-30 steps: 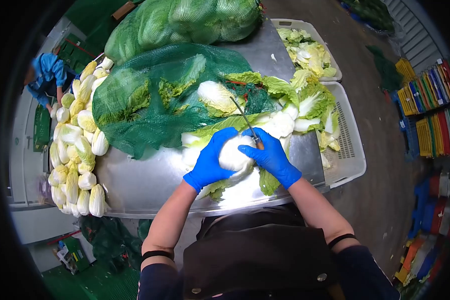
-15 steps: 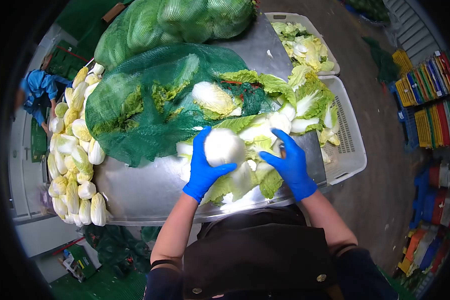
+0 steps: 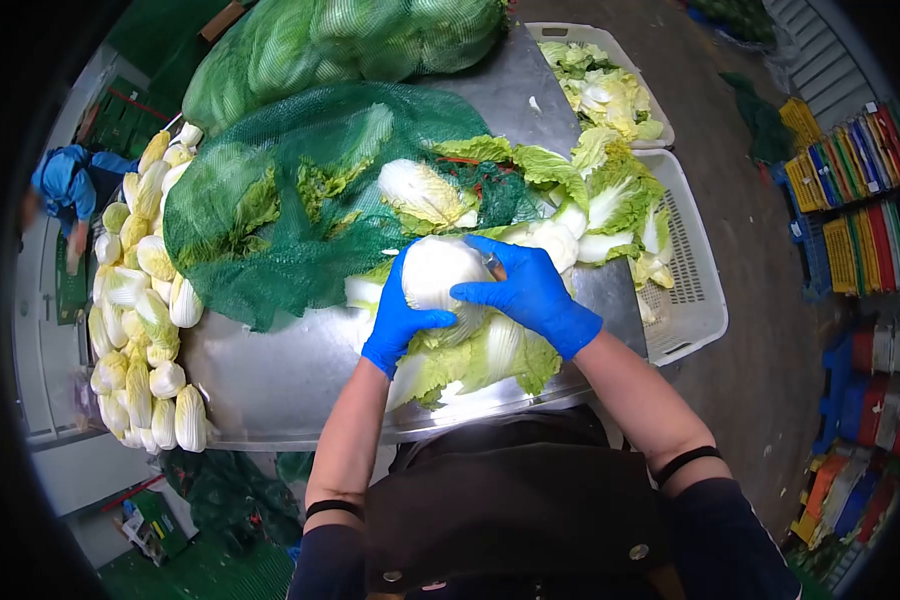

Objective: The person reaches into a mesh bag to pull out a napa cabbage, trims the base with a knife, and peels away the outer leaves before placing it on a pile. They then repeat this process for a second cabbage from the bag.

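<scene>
Cabbage (image 3: 438, 272) between hands (image 3: 396, 318) (image 3: 530, 290), leaves (image 3: 502, 350) near front edge (image 3: 260, 444), bare tabletop (image 3: 245, 375) leftward

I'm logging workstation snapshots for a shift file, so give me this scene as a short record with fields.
Left hand: blue-gloved, gripping the left side of a pale cabbage
Right hand: blue-gloved, at the cabbage's right side, with a brown handle partly showing
Surface: metal table
Near the hands: loose leaves
Beyond the hands: green net, full mesh sack
Far left: piled cabbages; a co-worker in blue
Right of table: white crate
Blade: not visible
</scene>
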